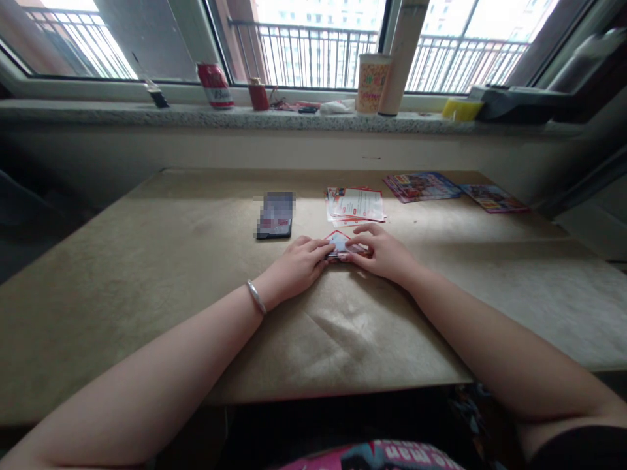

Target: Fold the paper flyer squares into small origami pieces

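A small folded sheet of paper (pixel 338 241), white with a red edge and a pointed top, lies on the table in front of me. My left hand (pixel 304 260), with a silver bangle at the wrist, presses its fingers on the left side of this paper. From the right, my right hand (pixel 381 253) grips the same paper with curved fingers and the thumb at the near edge. The fingers partly cover the fold. Just beyond lies a loose stack of printed sheets (pixel 361 203) with red borders.
A dark phone (pixel 275 215), its screen blurred, lies left of the stack. Colourful printed leaflets (pixel 424 185) and another pile (pixel 494 197) sit at the back right. On the windowsill stand a red can (pixel 214 85), a red lighter-like item (pixel 258 95) and a paper cup (pixel 372 83).
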`<state>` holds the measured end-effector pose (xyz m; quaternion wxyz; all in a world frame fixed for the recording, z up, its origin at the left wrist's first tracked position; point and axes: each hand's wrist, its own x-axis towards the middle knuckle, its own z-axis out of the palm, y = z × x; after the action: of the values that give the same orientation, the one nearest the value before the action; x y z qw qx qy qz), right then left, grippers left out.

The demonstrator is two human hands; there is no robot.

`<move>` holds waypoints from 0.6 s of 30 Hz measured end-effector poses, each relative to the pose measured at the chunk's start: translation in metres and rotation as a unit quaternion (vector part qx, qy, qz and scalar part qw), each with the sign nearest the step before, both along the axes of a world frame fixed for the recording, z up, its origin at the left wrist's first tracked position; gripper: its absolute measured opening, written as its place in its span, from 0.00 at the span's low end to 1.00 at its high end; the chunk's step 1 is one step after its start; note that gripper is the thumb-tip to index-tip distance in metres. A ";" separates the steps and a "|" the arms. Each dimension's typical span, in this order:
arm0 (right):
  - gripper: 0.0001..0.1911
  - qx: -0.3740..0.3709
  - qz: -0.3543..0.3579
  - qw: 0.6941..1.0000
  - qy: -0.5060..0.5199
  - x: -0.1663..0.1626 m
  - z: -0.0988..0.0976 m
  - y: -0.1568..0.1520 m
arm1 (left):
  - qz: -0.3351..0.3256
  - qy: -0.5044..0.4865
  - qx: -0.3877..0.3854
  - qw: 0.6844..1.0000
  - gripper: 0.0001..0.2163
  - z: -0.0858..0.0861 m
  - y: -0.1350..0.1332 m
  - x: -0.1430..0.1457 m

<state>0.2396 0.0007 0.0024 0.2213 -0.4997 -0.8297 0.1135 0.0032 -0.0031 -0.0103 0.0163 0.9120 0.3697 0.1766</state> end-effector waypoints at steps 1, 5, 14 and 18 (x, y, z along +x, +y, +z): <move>0.20 0.004 0.008 1.000 -0.012 0.000 0.001 -0.001 | 0.000 0.001 0.003 1.000 0.18 0.000 0.001 0.000; 0.22 0.008 0.018 0.998 -0.060 -0.001 0.004 -0.004 | 0.005 0.008 0.014 1.000 0.19 0.001 0.002 0.002; 0.23 0.017 0.028 0.993 -0.109 -0.001 0.001 0.001 | 0.023 0.024 0.033 0.999 0.18 0.000 0.002 0.008; 0.23 0.020 0.030 0.992 -0.122 0.000 0.000 0.003 | 0.028 0.027 0.031 0.999 0.19 -0.001 0.004 0.009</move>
<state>0.2393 0.0041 0.0021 0.1246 -0.4801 -0.8673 0.0417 0.0125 0.0006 -0.0113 -0.0271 0.9060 0.3896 0.1633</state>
